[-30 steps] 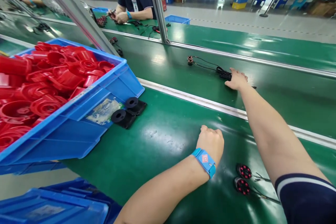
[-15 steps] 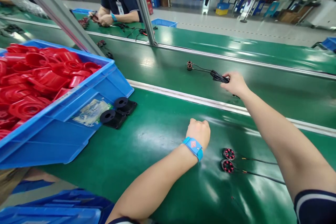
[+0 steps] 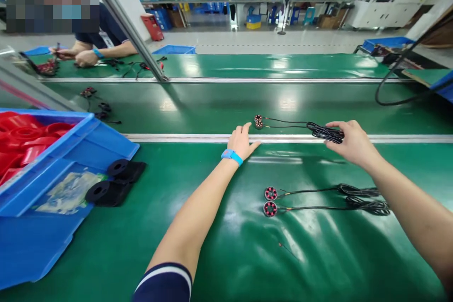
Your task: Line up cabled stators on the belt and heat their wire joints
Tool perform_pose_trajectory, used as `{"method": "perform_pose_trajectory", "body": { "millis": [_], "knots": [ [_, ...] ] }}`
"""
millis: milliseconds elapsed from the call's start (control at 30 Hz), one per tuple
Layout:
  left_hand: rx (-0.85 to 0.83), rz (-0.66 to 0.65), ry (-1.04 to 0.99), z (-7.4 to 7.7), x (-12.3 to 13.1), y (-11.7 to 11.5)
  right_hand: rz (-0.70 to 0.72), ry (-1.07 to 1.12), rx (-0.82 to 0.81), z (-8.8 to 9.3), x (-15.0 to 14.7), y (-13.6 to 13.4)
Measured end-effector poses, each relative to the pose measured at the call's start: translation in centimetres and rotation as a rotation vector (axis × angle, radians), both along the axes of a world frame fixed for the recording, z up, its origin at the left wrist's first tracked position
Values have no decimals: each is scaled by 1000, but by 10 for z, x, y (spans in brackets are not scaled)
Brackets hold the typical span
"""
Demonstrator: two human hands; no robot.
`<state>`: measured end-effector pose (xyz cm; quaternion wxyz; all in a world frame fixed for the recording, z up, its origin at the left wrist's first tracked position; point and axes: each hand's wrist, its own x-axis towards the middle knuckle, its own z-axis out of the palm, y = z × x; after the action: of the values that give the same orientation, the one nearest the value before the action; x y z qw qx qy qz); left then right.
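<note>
My right hand (image 3: 354, 144) is closed on a bundle of coiled black cables (image 3: 323, 132) over the belt beyond the metal rail. Thin wires run left from the bundle to two small copper-wound motor stators (image 3: 258, 121), which lie side by side. Just left of these stators, my left hand (image 3: 241, 142) reaches over the rail with fingers apart and nothing in it. Nearer me on the green surface lie two round parts with red-and-black windings (image 3: 271, 201), each wired to a coiled black cable (image 3: 368, 199). My right forearm passes close to those coils.
A blue bin (image 3: 67, 151) of red plastic parts (image 3: 30, 134) stands at left, with two black plastic housings (image 3: 115, 181) beside it. A metal post (image 3: 138, 28) rises at upper left. Across the line, a co-worker's hands (image 3: 85, 54) handle parts.
My view has swung right. My left hand has opened from a fist and moved forward to the rail. A second stator now lies beside the first, and my right hand still grips cable.
</note>
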<state>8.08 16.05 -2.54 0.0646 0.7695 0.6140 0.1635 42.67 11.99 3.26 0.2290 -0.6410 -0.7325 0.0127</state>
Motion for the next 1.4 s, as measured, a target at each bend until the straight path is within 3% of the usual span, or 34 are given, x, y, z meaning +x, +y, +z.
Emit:
{"method": "perform_pose_trajectory", "body": {
  "millis": [133, 267, 433, 633, 767, 900, 1000, 1100, 1233, 1300, 1400],
  "knots": [
    [10, -58, -7, -1, 35, 40, -18, -25, -10, -17, 33, -17],
    [9, -271, 50, 6, 53, 66, -88, -48, -8, -35, 54, -23],
    [-8, -503, 146, 15, 62, 85, -82, 7, -140, -54, 71, -29],
    [-68, -580, 225, 22, 78, 98, -118, 74, -207, -57, 84, -38],
    [-68, -596, 231, 36, 82, 78, -92, 69, -233, -42, 100, -48],
    [-67, -636, 204, 46, 67, 15, -4, 79, -392, -29, 123, -62],
    [-114, -645, 186, 37, 47, -35, 48, 77, -456, -18, 126, -72],
    [-113, -630, 90, 20, 25, -69, 96, 56, -337, 3, 99, -81],
    [-77, -605, -79, 3, 4, -85, 288, 181, -251, 21, 17, -85],
    [-96, -624, -149, -1, -1, -88, 443, 201, -328, 15, -31, -81],
    [-115, -638, -258, -3, -2, -91, 589, 192, -439, -7, -88, -74]
  ]
}}
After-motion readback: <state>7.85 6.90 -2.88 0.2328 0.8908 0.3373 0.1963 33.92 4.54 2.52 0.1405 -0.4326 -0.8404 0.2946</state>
